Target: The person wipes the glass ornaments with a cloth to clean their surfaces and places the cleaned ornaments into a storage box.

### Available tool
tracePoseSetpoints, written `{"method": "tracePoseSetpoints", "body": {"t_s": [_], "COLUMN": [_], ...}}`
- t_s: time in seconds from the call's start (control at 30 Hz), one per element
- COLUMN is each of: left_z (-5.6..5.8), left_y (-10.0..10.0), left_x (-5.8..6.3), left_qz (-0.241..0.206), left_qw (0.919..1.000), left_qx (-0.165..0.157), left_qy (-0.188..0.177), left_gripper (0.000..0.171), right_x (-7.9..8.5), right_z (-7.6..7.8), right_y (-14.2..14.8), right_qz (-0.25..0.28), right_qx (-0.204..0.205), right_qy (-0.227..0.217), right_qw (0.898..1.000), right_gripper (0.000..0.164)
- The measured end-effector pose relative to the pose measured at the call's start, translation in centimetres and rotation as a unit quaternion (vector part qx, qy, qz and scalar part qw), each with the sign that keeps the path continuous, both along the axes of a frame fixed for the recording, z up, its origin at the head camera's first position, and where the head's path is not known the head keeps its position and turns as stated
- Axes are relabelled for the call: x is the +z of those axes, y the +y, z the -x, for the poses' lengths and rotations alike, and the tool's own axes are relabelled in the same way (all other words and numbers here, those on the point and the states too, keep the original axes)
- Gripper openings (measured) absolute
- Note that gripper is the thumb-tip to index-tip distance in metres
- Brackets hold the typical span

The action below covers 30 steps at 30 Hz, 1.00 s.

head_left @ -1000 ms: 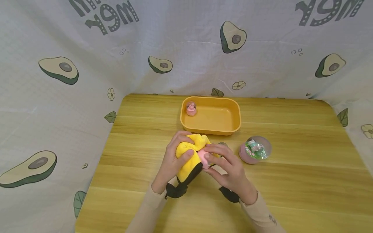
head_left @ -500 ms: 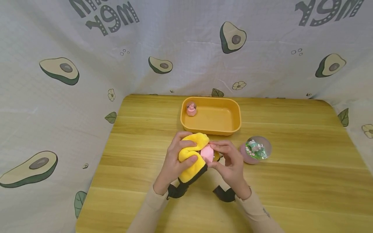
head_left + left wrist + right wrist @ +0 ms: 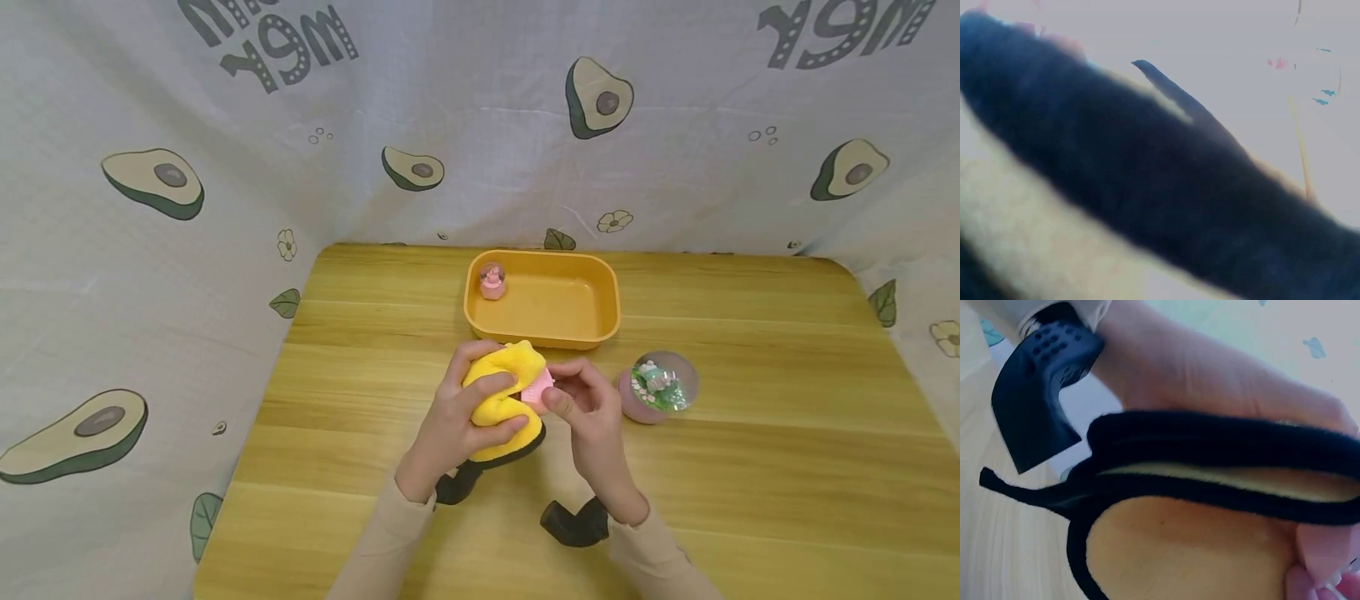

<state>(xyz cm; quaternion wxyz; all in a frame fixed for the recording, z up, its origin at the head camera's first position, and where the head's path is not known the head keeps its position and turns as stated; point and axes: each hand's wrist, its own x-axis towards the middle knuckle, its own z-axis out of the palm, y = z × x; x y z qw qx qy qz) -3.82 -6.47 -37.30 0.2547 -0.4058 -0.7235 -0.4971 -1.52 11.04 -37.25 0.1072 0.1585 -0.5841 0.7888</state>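
Observation:
In the head view my left hand (image 3: 453, 429) grips a yellow cloth (image 3: 517, 360) with black edging, its fingers and thumb bunching the folds. A pink snow globe (image 3: 536, 390) pokes out at the cloth's right side. Only its faceted pink base shows; the rest is hidden in the cloth and fingers. My right hand (image 3: 596, 433) pinches that base between thumb and fingers. The right wrist view has the cloth (image 3: 1191, 544) hanging close to the camera, with the pink base (image 3: 1322, 550) at the lower right. Dark blurred edging (image 3: 1160, 169) fills most of the left wrist view.
Behind the hands stands a yellow-orange tray (image 3: 540, 340) with a small pink snow globe (image 3: 492, 283) in its left corner. A larger snow globe (image 3: 652, 390) with a pink base lies tipped to the right of my right hand. An avocado-print curtain (image 3: 480, 125) hangs behind the wooden table (image 3: 765, 467).
My right hand has rolled over, thumb now in front, turning the pink snow globe's base. The cloth has shifted slightly right and closed into a tighter fold. The tray and larger globe stay put.

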Motion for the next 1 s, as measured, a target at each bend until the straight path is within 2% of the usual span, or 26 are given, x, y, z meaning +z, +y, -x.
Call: {"method": "tracePoseSetpoints", "body": {"t_s": [0.1,0.2,0.4,0.53,0.7,0.83,0.9,1.0], "left_z": [0.0,-0.1,0.0,0.1,0.2,0.1,0.2,0.3], "left_y": [0.0,0.0,-0.1,0.0,0.0,-0.1,-0.2,-0.3], "left_x": [-0.1,-0.2,-0.5,-0.6,-0.5,-0.4,-0.3,-0.4], "left_qz": [0.008,0.002,-0.024,-0.034,-0.038,-0.043,-0.046,-0.052], "left_qw": [1.0000,0.9999,0.9986,0.9969,0.9930,0.9885,0.9868,0.9840], "left_qx": [0.005,0.008,0.014,0.011,0.010,0.003,0.003,0.002], "left_qy": [0.001,-0.011,-0.044,-0.070,-0.111,-0.145,-0.156,-0.170], "left_gripper": [0.029,0.028,0.028,0.030,0.033,0.037,0.038,0.040], "right_x": [0.5,0.8,1.3,1.4,1.1,0.6,0.4,0.1], "right_z": [-0.2,-0.2,0.0,-0.1,-0.1,0.1,0.4,0.7], "right_y": [0.2,0.5,1.4,1.7,1.6,1.4,1.3,1.2], "right_qz": [-0.025,-0.065,-0.123,-0.151,-0.170,-0.170,-0.189,-0.218], "right_qx": [0.001,0.017,0.086,0.077,0.046,0.023,-0.001,-0.035], "right_qy": [-0.049,-0.069,-0.060,-0.041,0.038,0.138,0.197,0.283], "right_qw": [0.998,0.995,0.987,0.985,0.984,0.975,0.962,0.933], "right_gripper": [0.019,0.016,0.025,0.030,0.033,0.039,0.040,0.037]}}
